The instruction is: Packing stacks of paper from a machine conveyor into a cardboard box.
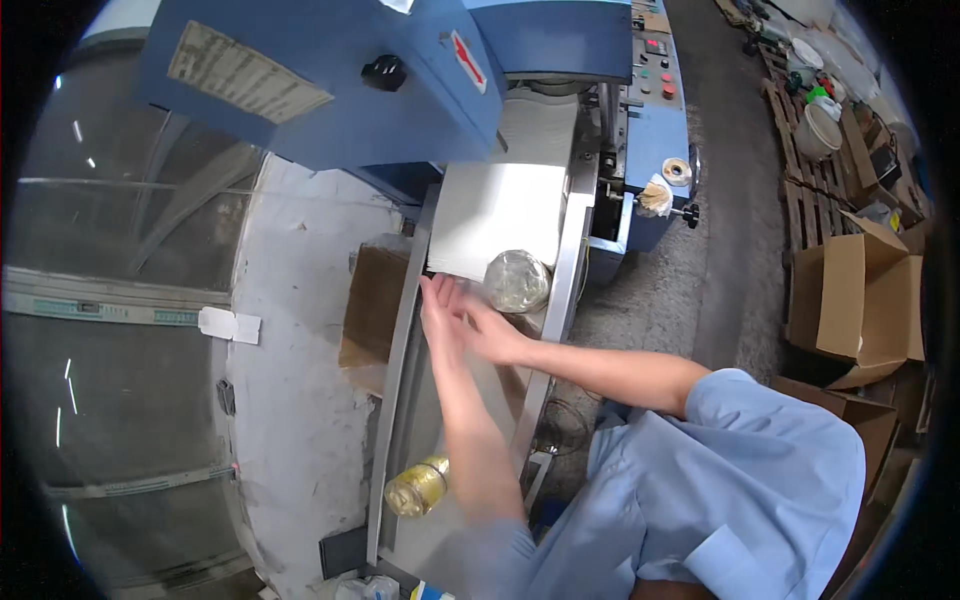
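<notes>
My left hand (440,305) is just off the near edge of a stack of white sheets (498,215), palm turned up and fingers stretched out. Close against its palm and wrist is my right hand (492,332), slightly blurred, with its fingers reaching toward the left palm. Nothing shows in either hand. On the sheets' near right corner rests a round, clear, shiny object (517,281), perhaps wrapped in plastic. A yellowish, see-through cylinder (418,487) lies on the metal trough (425,420), left of my left forearm.
A blue machine (420,110) stands over the far end of the sheets, with a button panel (655,75) at its right. A cardboard box (375,305) is left of the trough. Open cartons (870,300) and wooden pallets (800,200) line the right side.
</notes>
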`<action>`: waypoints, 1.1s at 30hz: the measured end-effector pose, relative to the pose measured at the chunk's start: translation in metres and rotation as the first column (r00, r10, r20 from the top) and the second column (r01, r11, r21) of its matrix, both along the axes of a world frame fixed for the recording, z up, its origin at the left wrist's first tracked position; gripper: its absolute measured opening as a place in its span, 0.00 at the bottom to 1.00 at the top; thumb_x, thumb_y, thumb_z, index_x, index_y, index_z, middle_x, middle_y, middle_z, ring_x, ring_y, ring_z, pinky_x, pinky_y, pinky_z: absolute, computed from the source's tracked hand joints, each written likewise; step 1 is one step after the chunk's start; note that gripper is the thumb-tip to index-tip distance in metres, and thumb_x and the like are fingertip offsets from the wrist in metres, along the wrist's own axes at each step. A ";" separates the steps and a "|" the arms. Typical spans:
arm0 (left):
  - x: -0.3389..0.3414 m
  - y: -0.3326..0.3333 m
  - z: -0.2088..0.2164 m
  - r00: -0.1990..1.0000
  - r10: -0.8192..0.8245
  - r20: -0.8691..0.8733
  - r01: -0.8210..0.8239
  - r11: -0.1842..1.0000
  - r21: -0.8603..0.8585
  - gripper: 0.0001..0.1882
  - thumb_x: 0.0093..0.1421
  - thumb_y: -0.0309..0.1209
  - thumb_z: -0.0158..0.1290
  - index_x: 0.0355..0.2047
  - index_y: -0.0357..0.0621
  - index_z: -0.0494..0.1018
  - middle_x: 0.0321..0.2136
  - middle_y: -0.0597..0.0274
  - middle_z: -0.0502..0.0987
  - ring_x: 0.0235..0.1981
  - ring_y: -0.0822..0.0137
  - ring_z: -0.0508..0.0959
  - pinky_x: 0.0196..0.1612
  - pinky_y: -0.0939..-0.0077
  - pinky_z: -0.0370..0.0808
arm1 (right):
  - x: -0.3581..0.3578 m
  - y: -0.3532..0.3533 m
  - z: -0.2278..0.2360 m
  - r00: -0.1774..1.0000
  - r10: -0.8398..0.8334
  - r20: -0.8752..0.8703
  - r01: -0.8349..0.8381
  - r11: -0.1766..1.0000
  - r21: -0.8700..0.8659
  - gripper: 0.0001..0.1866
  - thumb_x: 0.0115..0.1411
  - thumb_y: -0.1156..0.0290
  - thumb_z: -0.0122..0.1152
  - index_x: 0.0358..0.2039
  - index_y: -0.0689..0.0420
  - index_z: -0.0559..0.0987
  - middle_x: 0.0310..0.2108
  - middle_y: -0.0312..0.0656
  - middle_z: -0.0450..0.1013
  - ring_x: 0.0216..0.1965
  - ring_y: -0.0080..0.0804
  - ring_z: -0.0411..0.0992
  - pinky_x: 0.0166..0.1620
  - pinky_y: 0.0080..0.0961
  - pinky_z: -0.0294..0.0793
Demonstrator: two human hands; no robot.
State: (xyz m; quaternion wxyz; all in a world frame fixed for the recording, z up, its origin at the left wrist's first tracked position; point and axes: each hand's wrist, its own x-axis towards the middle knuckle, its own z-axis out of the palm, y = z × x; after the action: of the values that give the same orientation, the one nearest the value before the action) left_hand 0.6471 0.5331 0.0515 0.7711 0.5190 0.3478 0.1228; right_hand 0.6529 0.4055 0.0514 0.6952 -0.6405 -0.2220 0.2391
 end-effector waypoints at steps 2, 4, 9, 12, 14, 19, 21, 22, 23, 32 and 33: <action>-0.018 -0.014 0.017 0.999 0.043 0.016 -0.045 0.995 0.088 0.42 0.67 0.56 0.46 0.67 0.32 0.54 0.66 0.41 0.59 0.67 0.51 0.60 0.68 0.57 0.56 | 0.019 0.029 -0.031 0.993 -0.109 0.043 0.111 0.993 -0.048 0.25 0.60 0.68 0.57 0.56 0.65 0.67 0.52 0.58 0.69 0.54 0.49 0.70 0.57 0.37 0.68; -0.053 -0.028 0.032 0.989 0.140 0.053 -0.148 0.964 0.219 0.36 0.70 0.49 0.46 0.66 0.31 0.56 0.64 0.40 0.62 0.66 0.52 0.63 0.67 0.60 0.60 | 0.027 0.043 -0.040 0.976 -0.203 0.085 0.210 0.973 -0.092 0.30 0.61 0.68 0.57 0.61 0.66 0.64 0.56 0.60 0.66 0.58 0.49 0.68 0.60 0.37 0.67; -0.205 -0.059 0.056 0.851 0.481 0.211 -0.431 0.413 0.802 0.22 0.66 0.31 0.55 0.56 0.30 0.68 0.52 0.47 0.74 0.54 0.57 0.74 0.58 0.67 0.71 | 0.031 0.039 -0.038 0.972 -0.194 0.130 0.214 0.965 -0.155 0.38 0.60 0.65 0.60 0.65 0.69 0.56 0.63 0.62 0.57 0.65 0.54 0.59 0.65 0.40 0.61; -0.325 -0.039 0.046 0.647 0.741 0.180 0.017 -0.251 0.968 0.28 0.63 0.36 0.60 0.56 0.30 0.68 0.51 0.44 0.75 0.53 0.56 0.74 0.59 0.63 0.69 | 0.023 0.039 -0.028 0.985 -0.154 0.074 0.163 0.976 -0.146 0.39 0.60 0.65 0.59 0.66 0.68 0.55 0.66 0.65 0.51 0.68 0.60 0.51 0.69 0.43 0.52; -0.414 -0.011 0.008 0.589 0.807 0.039 0.137 -0.148 0.979 0.31 0.61 0.38 0.62 0.57 0.29 0.67 0.52 0.44 0.74 0.53 0.56 0.74 0.60 0.63 0.68 | 0.019 0.041 -0.023 0.990 -0.133 0.053 0.139 0.979 -0.151 0.39 0.59 0.65 0.59 0.66 0.68 0.55 0.66 0.65 0.51 0.69 0.60 0.50 0.70 0.42 0.51; -0.380 -0.026 0.014 0.671 0.709 -0.217 -0.511 0.654 0.558 0.40 0.58 0.39 0.64 0.66 0.46 0.57 0.58 0.52 0.68 0.49 0.56 0.75 0.40 0.65 0.81 | 0.022 0.040 -0.030 0.986 -0.151 0.066 0.160 0.975 -0.154 0.40 0.59 0.65 0.60 0.66 0.68 0.55 0.66 0.65 0.52 0.69 0.60 0.49 0.70 0.43 0.50; -0.364 -0.031 0.015 0.687 0.700 -0.194 -0.535 0.669 0.516 0.40 0.58 0.38 0.65 0.66 0.50 0.56 0.58 0.53 0.67 0.49 0.57 0.75 0.36 0.67 0.81 | 0.019 0.040 -0.030 0.970 -0.174 0.172 0.203 0.965 -0.168 0.40 0.60 0.63 0.62 0.65 0.70 0.56 0.65 0.63 0.55 0.66 0.56 0.56 0.68 0.39 0.56; -0.352 -0.035 0.018 0.700 0.692 -0.173 -0.556 0.681 0.477 0.41 0.58 0.36 0.65 0.67 0.55 0.55 0.58 0.55 0.66 0.48 0.57 0.75 0.32 0.69 0.81 | 0.019 0.042 -0.030 0.970 -0.166 0.177 0.196 0.966 -0.166 0.40 0.60 0.63 0.62 0.65 0.70 0.56 0.65 0.63 0.55 0.66 0.56 0.56 0.68 0.39 0.56; -0.334 -0.037 0.020 0.742 0.650 -0.164 -0.525 0.716 0.461 0.43 0.58 0.32 0.64 0.68 0.51 0.51 0.57 0.52 0.68 0.47 0.57 0.76 0.33 0.69 0.81 | 0.020 0.044 -0.031 0.966 -0.180 0.188 0.211 0.965 -0.159 0.40 0.59 0.62 0.62 0.65 0.70 0.56 0.65 0.63 0.56 0.67 0.56 0.56 0.68 0.39 0.56; -0.114 -0.079 -0.012 0.919 0.384 0.093 -0.372 0.764 0.527 0.54 0.54 0.26 0.67 0.71 0.44 0.40 0.62 0.40 0.59 0.59 0.49 0.69 0.57 0.59 0.73 | 0.002 -0.025 0.010 0.970 -0.008 0.241 0.015 1.000 -0.024 0.32 0.62 0.65 0.60 0.64 0.61 0.62 0.65 0.52 0.59 0.64 0.44 0.62 0.59 0.39 0.71; -0.105 -0.068 -0.033 0.947 0.323 -0.008 -0.254 0.759 0.600 0.53 0.56 0.27 0.65 0.71 0.39 0.39 0.55 0.43 0.70 0.52 0.56 0.75 0.53 0.66 0.74 | -0.008 -0.044 0.018 0.957 0.043 0.287 -0.039 0.999 -0.020 0.30 0.62 0.67 0.60 0.63 0.61 0.63 0.61 0.50 0.63 0.61 0.41 0.66 0.57 0.36 0.72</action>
State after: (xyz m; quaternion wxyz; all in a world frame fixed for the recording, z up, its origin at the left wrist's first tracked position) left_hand 0.5425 0.4653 0.0180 0.5222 0.6792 0.4098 0.3132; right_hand 0.6451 0.3616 0.0692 0.6460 -0.6686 -0.3321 0.1593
